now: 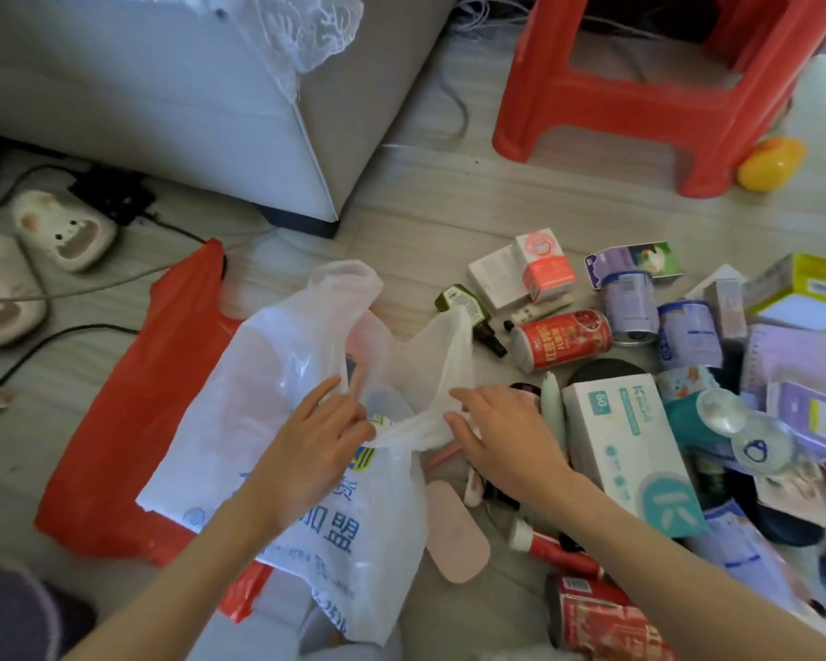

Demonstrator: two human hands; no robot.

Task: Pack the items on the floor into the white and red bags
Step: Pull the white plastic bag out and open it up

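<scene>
A white plastic bag with blue print lies on top of a flat red bag on the floor. My left hand pinches the white bag's near rim at its mouth. My right hand grips the other side of the rim, and the mouth gapes between the two hands. To the right lies a heap of items: a red can, a dark green bottle, a white and teal mask box, a pink-and-white small box, purple-blue cans and a pink flat case.
A red plastic stool stands at the back right with a yellow toy beside it. A grey sofa corner fills the upper left. Slippers and cables lie on the floor at the left.
</scene>
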